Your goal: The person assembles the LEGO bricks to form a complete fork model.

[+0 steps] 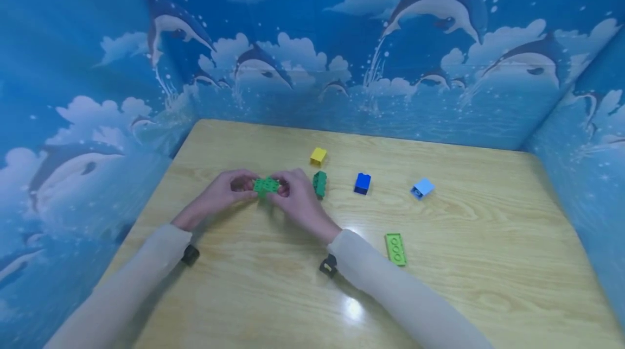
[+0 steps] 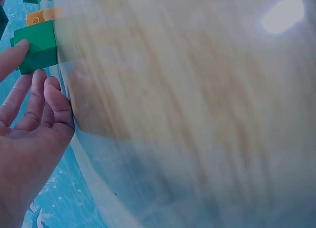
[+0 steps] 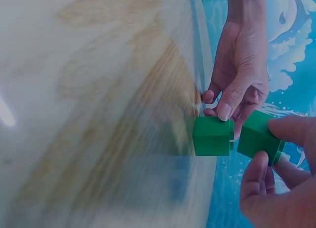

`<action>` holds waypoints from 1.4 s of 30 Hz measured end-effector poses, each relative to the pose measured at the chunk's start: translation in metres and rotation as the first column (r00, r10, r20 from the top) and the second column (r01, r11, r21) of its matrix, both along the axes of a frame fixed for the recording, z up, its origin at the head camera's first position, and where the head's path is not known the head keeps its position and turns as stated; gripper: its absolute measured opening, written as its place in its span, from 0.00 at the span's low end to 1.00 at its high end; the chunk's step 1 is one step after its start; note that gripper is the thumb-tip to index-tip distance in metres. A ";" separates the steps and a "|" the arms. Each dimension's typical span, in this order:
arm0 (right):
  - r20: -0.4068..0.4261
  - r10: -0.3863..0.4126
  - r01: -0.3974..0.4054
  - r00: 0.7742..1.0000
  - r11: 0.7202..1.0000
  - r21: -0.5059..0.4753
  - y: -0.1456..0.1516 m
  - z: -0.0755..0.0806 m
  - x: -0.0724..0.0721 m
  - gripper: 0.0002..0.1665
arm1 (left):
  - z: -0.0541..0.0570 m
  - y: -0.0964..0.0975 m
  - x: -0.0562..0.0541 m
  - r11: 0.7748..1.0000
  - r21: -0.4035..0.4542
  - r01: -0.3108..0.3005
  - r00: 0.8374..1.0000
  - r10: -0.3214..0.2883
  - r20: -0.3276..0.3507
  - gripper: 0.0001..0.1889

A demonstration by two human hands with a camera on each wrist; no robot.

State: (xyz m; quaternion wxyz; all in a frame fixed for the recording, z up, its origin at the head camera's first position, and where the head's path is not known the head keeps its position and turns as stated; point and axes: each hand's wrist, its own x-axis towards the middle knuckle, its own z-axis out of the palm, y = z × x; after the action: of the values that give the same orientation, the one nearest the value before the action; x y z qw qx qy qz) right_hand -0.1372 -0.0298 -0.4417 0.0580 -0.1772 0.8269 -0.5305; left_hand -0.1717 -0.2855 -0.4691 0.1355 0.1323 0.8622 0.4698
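Two bright green toy bricks are held close together, studs up in the head view. The left hand [image 1: 225,190] pinches one green brick [image 3: 211,136] between thumb and fingers, low over the table. Opposite it, the right hand [image 1: 299,197] pinches the other green brick [image 3: 256,134], which is slightly tilted in the right wrist view, with a narrow gap between the two. Just beyond the right hand lies a darker green brick [image 1: 319,184]. The left wrist view shows the left hand's brick [image 2: 40,48] with the thumb against its side.
A yellow brick [image 1: 318,156] lies behind the hands on the wooden table [image 1: 469,262]. To the right are a dark blue brick [image 1: 362,183], a light blue brick [image 1: 422,189] and a flat lime-green plate [image 1: 395,249]. A dolphin-print curtain [image 1: 303,39] surrounds the table's far sides.
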 end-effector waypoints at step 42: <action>0.020 0.069 -0.071 0.997 0.987 0.141 -0.020 0.011 -0.021 0.27 | -0.002 -0.002 -0.003 0.999 0.039 -0.008 0.999 0.006 0.045 0.22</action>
State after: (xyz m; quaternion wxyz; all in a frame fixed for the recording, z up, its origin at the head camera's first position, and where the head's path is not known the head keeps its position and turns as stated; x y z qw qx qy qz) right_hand -0.1585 -0.0502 -0.4304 0.0952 -0.1976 0.8553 -0.4695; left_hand -0.1748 -0.2877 -0.4709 0.1503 0.1214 0.8500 0.4900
